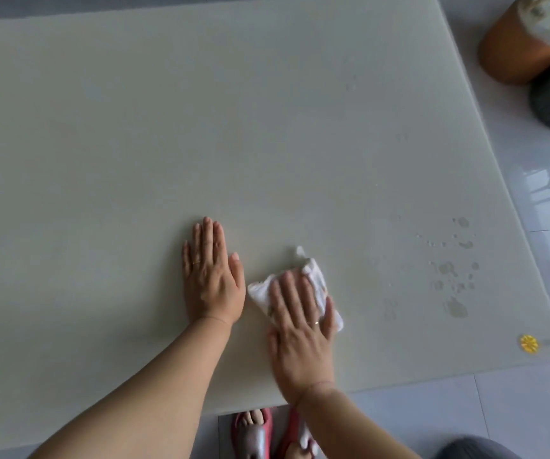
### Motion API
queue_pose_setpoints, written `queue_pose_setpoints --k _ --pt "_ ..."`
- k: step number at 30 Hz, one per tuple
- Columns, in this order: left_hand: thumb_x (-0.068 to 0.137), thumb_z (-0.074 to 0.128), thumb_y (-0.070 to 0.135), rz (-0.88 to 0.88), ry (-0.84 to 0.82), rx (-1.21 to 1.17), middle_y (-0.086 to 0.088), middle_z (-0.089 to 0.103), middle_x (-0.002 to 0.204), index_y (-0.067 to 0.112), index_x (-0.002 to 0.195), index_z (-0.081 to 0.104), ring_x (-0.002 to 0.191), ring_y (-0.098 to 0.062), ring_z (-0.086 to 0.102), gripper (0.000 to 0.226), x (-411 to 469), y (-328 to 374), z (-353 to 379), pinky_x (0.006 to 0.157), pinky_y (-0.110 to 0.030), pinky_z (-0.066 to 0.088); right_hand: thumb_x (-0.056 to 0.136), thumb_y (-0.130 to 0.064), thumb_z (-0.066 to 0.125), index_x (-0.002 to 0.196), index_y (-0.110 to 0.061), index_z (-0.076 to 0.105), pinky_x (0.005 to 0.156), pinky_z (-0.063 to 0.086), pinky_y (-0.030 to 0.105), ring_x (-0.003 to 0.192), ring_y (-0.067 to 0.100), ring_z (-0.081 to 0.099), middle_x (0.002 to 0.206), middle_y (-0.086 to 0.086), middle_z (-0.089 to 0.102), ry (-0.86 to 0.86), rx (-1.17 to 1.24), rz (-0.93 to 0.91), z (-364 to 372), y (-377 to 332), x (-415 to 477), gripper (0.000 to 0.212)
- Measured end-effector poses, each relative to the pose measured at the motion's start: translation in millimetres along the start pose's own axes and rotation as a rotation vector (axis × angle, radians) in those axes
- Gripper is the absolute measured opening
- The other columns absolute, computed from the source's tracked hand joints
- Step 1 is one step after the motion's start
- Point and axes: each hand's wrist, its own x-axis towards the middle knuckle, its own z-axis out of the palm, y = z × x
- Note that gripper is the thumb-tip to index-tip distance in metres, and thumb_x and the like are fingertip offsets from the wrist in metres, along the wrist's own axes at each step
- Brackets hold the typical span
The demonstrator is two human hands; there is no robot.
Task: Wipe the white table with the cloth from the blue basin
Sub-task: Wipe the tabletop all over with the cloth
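right hand (301, 329) lies flat with straight fingers pressing the white cloth (313, 276) onto the white table (134, 127), near the front edge; not curled round it, just palm pressure. left hand (212, 276) lies flat and open on the bare table just beside the cloth, holding nothing, likely bracing. water drops (455, 270) sit well to the right of the cloth, near the front right corner by a yellow sticker (528, 342). blue basin not in view. wiping step underway. to do it well: keep the palm flat over the cloth so it doesn't bunch, sweep right through the drops, overlap passes, stop short of the edge.
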Motion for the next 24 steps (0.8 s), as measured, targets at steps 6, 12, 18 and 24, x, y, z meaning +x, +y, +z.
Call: queue_pose_setpoints --k 6,12,18,24 --pt "0.091 0.025 0.031 0.008 -0.017 0.001 -0.014 0.028 0.153 0.003 0.145 0.032 0.142 -0.030 0.025 0.061 -2 -3 2 0.115 -0.045 0.016 0.087 -0.034 0.039 0.145 -0.027 0.032 0.112 0.017 0.046 0.144 0.017 0.018 0.154 -0.005 0.025 -0.054 -0.095 -0.301 -17 59 -9 0.059" --pt "0.091 0.032 0.031 0.013 -0.051 -0.058 -0.016 0.021 0.155 0.001 0.146 0.026 0.144 -0.031 0.018 0.063 -5 -4 -4 0.117 -0.044 0.009 0.087 -0.032 0.034 0.149 -0.030 0.015 0.115 -0.006 0.040 0.145 0.011 -0.003 0.158 -0.007 0.009 0.069 0.008 0.310 -11 38 -18 0.065" --pt "0.091 0.029 0.028 -0.012 0.039 -0.119 -0.016 0.029 0.152 0.001 0.143 0.033 0.141 -0.032 0.027 0.059 -77 -13 -17 0.115 -0.042 0.014 0.086 -0.030 0.047 0.148 -0.027 0.025 0.110 0.017 0.049 0.145 0.018 0.015 0.157 -0.007 0.018 -0.073 -0.084 -0.309 6 11 -74 0.066" --pt "0.092 0.030 0.037 0.043 -0.081 0.023 -0.016 0.031 0.151 0.001 0.143 0.034 0.140 -0.030 0.030 0.063 -110 -13 -9 0.114 -0.045 0.022 0.087 -0.030 0.033 0.146 -0.022 0.030 0.115 0.010 0.044 0.144 0.014 0.012 0.154 0.000 0.025 0.020 -0.101 0.071 -37 105 -56 0.060"
